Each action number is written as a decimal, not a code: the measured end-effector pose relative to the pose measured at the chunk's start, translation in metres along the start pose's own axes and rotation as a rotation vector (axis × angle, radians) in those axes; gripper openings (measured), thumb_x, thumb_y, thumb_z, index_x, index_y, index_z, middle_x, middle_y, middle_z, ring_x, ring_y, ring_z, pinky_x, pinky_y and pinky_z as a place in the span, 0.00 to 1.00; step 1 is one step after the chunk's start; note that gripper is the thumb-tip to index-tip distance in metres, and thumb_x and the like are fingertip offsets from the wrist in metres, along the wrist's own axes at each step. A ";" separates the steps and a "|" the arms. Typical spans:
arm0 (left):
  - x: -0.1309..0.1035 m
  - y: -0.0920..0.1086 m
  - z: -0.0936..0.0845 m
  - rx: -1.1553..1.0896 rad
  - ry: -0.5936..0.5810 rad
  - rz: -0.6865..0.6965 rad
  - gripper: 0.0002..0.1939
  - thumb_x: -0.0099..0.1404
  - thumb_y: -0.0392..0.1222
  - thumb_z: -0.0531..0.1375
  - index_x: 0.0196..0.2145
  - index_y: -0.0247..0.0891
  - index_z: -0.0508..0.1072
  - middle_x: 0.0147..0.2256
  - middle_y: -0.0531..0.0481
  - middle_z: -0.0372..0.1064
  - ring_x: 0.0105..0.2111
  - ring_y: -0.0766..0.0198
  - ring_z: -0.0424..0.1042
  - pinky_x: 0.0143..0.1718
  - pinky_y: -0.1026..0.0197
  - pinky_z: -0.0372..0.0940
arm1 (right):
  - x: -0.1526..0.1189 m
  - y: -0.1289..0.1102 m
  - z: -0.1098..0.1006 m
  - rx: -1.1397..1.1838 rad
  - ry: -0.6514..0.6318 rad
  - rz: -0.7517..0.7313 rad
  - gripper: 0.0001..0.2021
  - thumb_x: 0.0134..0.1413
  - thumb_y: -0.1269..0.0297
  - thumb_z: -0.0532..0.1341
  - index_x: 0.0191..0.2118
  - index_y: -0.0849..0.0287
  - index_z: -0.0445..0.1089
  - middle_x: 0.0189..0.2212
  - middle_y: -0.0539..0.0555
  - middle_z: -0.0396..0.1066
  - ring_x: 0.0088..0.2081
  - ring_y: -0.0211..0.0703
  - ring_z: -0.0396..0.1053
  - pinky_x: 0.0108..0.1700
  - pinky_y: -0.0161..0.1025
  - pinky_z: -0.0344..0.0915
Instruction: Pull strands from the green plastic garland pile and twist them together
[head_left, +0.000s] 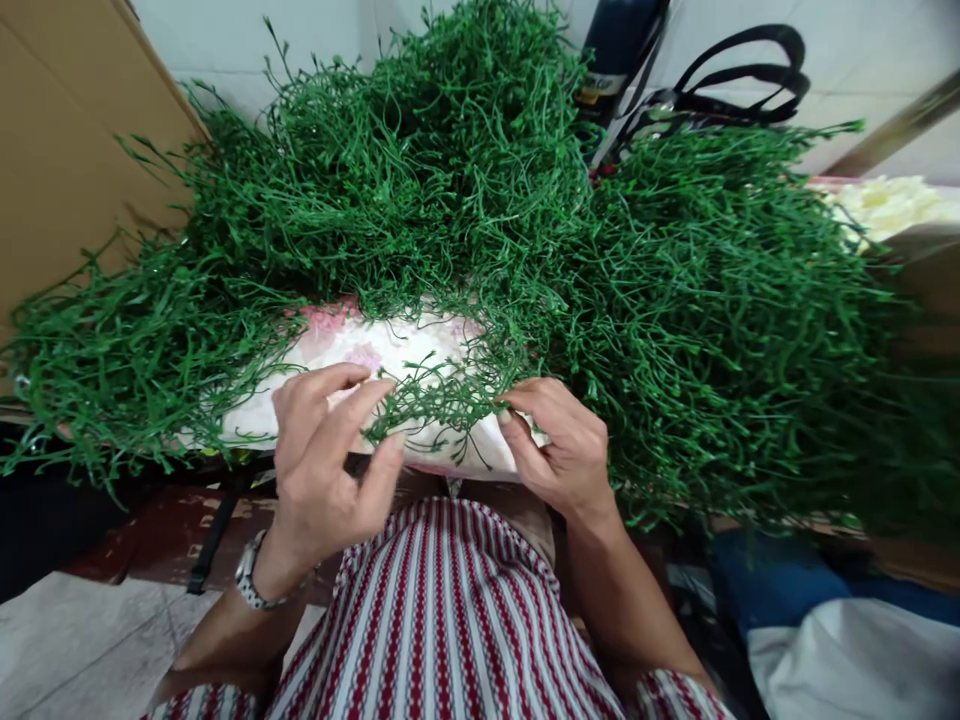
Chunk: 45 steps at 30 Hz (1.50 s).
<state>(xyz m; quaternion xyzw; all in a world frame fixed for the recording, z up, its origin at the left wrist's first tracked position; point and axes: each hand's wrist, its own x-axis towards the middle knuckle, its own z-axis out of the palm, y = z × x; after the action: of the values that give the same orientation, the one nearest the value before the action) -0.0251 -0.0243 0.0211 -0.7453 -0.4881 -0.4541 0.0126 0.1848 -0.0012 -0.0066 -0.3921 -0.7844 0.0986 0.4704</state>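
A small tangle of thin green plant stems (442,395) with tiny forked tips lies between my hands, over a white cloth with pink flowers (300,390). My left hand (326,455), a watch on its wrist, is at the left end of this tangle. Its thumb and fingers are apart, with some stem tips near the gap. At the right end, my right hand (559,435) pinches the stems between thumb and forefinger. Large heaps of the same green stems (465,150) surround the cloth at the back and on both sides.
Cardboard (67,150) stands at the left. Behind the heap are a dark bottle (611,50) and a bag with black handles (750,75). Pale yellow petals (885,205) lie at the far right. Stems overhang the table's front edge.
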 end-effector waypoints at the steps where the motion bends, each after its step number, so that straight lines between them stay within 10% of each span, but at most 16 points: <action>1: 0.004 0.007 0.001 0.066 -0.022 0.068 0.19 0.52 0.37 0.61 0.44 0.36 0.70 0.42 0.42 0.67 0.44 0.52 0.65 0.47 0.48 0.58 | 0.000 -0.001 0.000 -0.010 -0.006 -0.003 0.05 0.48 0.75 0.58 0.33 0.63 0.67 0.26 0.54 0.68 0.31 0.40 0.66 0.35 0.40 0.64; 5: 0.009 0.024 0.019 0.105 -0.215 0.204 0.10 0.55 0.34 0.59 0.37 0.35 0.70 0.33 0.46 0.69 0.35 0.58 0.66 0.41 0.53 0.60 | 0.000 -0.006 0.002 -0.059 -0.042 -0.019 0.04 0.49 0.74 0.58 0.32 0.63 0.68 0.26 0.54 0.69 0.30 0.40 0.65 0.36 0.40 0.64; 22: 0.002 0.016 0.027 0.158 -0.187 0.198 0.08 0.56 0.27 0.54 0.32 0.35 0.69 0.29 0.48 0.69 0.33 0.61 0.66 0.41 0.54 0.57 | -0.005 -0.015 0.016 -0.045 -0.132 -0.037 0.04 0.51 0.72 0.56 0.28 0.63 0.67 0.21 0.52 0.66 0.25 0.37 0.62 0.31 0.36 0.60; 31: 0.000 0.015 0.021 -0.304 -0.300 -0.042 0.08 0.59 0.27 0.52 0.31 0.35 0.67 0.28 0.51 0.65 0.30 0.67 0.65 0.33 0.63 0.61 | 0.008 -0.017 0.006 0.154 -0.243 -0.064 0.23 0.53 0.64 0.59 0.55 0.62 0.57 0.51 0.61 0.61 0.54 0.48 0.58 0.55 0.49 0.59; 38: -0.007 0.015 0.025 -0.312 -0.290 -0.002 0.08 0.59 0.27 0.53 0.33 0.36 0.67 0.28 0.51 0.66 0.30 0.68 0.66 0.33 0.64 0.62 | -0.005 -0.014 0.023 0.256 -0.169 -0.002 0.13 0.58 0.65 0.54 0.47 0.63 0.64 0.33 0.55 0.69 0.34 0.39 0.65 0.38 0.38 0.65; 45: -0.002 0.004 0.020 -0.084 -0.542 0.173 0.06 0.61 0.30 0.51 0.32 0.35 0.67 0.28 0.49 0.65 0.29 0.66 0.65 0.30 0.64 0.60 | -0.004 -0.011 0.011 -0.072 -0.321 -0.112 0.08 0.58 0.66 0.53 0.36 0.65 0.66 0.26 0.54 0.63 0.30 0.39 0.58 0.34 0.38 0.59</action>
<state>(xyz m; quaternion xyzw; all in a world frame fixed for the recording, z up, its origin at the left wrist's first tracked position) -0.0090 -0.0183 0.0098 -0.8781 -0.3892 -0.2554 -0.1103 0.1712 -0.0091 -0.0097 -0.3439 -0.8730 0.1052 0.3296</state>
